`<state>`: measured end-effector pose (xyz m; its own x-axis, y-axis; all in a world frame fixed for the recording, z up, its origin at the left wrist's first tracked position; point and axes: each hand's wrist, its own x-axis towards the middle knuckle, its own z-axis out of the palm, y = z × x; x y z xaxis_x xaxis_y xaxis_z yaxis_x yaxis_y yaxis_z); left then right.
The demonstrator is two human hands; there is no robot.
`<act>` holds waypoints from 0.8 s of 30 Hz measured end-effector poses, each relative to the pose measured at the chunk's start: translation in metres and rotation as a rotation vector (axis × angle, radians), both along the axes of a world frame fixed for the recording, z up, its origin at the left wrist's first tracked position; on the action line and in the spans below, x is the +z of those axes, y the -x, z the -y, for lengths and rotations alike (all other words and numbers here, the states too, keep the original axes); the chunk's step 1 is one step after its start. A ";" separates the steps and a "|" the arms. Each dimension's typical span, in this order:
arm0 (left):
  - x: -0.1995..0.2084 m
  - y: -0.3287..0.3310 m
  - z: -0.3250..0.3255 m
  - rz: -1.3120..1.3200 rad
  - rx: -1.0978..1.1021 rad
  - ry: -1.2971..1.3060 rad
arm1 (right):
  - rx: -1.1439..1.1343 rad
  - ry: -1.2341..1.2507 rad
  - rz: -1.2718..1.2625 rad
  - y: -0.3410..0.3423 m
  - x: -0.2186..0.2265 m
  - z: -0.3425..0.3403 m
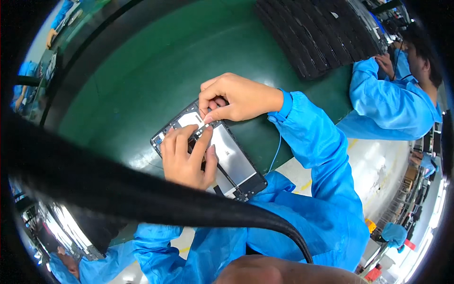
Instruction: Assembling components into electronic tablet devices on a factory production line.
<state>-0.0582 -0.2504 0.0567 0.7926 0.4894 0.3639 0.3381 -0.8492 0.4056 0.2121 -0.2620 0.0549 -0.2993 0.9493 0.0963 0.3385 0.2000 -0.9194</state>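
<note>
An opened tablet [236, 154] with a black frame and silvery inner plates lies at a slant on the green table, close to my body. My left hand [187, 158] rests over its left part, fingers apart, with the tips on the inner parts near the middle. My right hand [241, 98] reaches in from the right over the tablet's upper edge. Its thumb and index finger are pinched together at a small pale piece beside the left fingertips. What they grip is too small to make out. A dark flat cable [228, 177] runs along the tablet's lower part.
The green table [137, 80] stretches away ahead. Black flat pieces [321, 38] stand in rows at the far right. A blurred black strap [142, 189] crosses close to the camera. A thin blue cord [275, 154] hangs by my right sleeve. A person in blue [392, 99] works at right.
</note>
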 end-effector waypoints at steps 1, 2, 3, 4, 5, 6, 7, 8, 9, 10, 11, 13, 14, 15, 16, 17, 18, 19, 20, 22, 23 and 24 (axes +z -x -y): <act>-0.001 0.000 0.000 0.007 -0.005 -0.004 | -0.001 -0.001 -0.002 -0.001 0.000 0.000; 0.000 -0.001 0.000 0.004 -0.006 -0.004 | 0.006 0.000 0.011 -0.002 -0.001 0.000; 0.002 -0.002 0.000 -0.006 -0.001 0.007 | 0.013 0.001 0.025 -0.003 -0.001 0.000; 0.004 -0.002 0.001 -0.017 0.006 0.019 | 0.015 0.003 0.022 -0.002 0.001 0.000; 0.004 -0.002 0.001 -0.020 0.008 0.022 | 0.016 -0.015 0.028 -0.002 0.003 0.000; 0.003 -0.002 0.000 -0.017 0.015 0.016 | 0.018 -0.032 0.035 0.000 0.005 0.000; 0.000 -0.003 -0.001 -0.010 0.019 0.008 | 0.018 -0.031 0.036 0.000 0.002 0.000; 0.000 -0.004 0.000 -0.008 0.020 0.010 | 0.007 -0.041 0.044 0.000 -0.001 0.001; 0.000 -0.005 0.000 -0.012 0.022 0.007 | -0.004 -0.051 0.053 0.001 -0.003 0.001; 0.003 -0.004 0.001 -0.019 0.029 0.002 | 0.002 -0.050 0.053 0.004 -0.001 0.000; 0.004 -0.002 0.000 -0.018 0.036 0.002 | -0.015 -0.049 0.077 0.007 0.001 -0.001; 0.002 0.000 -0.002 0.008 0.000 -0.009 | -0.035 -0.047 0.107 0.009 0.002 0.000; 0.000 -0.001 -0.003 0.013 -0.002 -0.009 | -0.055 -0.049 0.105 0.009 0.000 0.002; 0.000 -0.002 -0.003 0.009 -0.013 -0.004 | -0.075 -0.051 0.104 0.009 -0.002 0.003; 0.002 -0.001 -0.003 0.001 -0.019 0.002 | -0.072 -0.050 0.104 0.011 -0.003 0.002; 0.003 0.000 -0.003 0.001 -0.017 0.003 | -0.080 -0.063 0.094 0.012 -0.004 0.001; 0.003 0.001 -0.003 0.000 -0.016 0.003 | -0.089 -0.077 0.084 0.013 -0.004 0.001; 0.003 0.001 -0.003 0.001 -0.015 0.003 | -0.088 -0.076 0.086 0.014 -0.004 0.001; 0.003 0.001 -0.004 0.002 -0.016 0.004 | -0.092 -0.069 0.093 0.014 -0.003 0.001; 0.003 0.001 -0.003 0.002 -0.024 -0.017 | -0.094 -0.063 0.097 0.015 -0.003 0.000; 0.004 0.002 -0.002 -0.001 -0.021 -0.017 | -0.090 -0.077 0.083 0.016 -0.003 -0.001; 0.005 0.003 -0.002 0.003 -0.013 -0.025 | -0.086 -0.092 0.069 0.018 -0.002 -0.001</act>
